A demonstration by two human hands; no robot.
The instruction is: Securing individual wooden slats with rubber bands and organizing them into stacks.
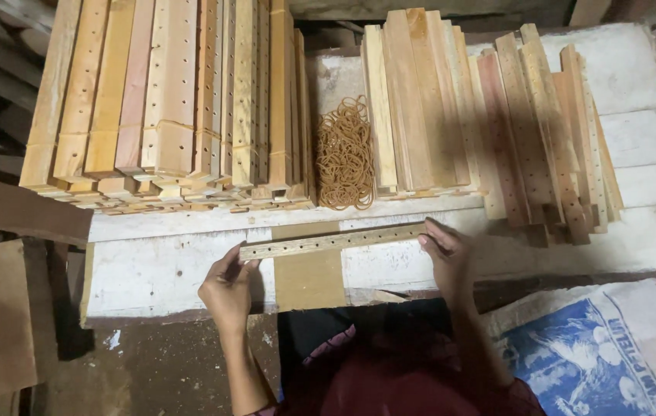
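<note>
I hold a narrow wooden strip (332, 240) with a row of small drilled holes, lying sideways just above the white painted bench (166, 270). My left hand (228, 289) grips its left end. My right hand (445, 254) grips its right end. A pile of tan rubber bands (343, 154) lies just beyond the strip. Left of the bands stands a tall stack of bundled drilled strips (174, 108). To the right are two looser piles of strips (420, 100), (543, 131).
A brown cardboard patch (309, 273) lies on the bench under the strip. A blue and white printed sack (613, 347) lies at the lower right. Dark boards and wood scraps (5, 308) lean at the left. The floor below is dark and dirty.
</note>
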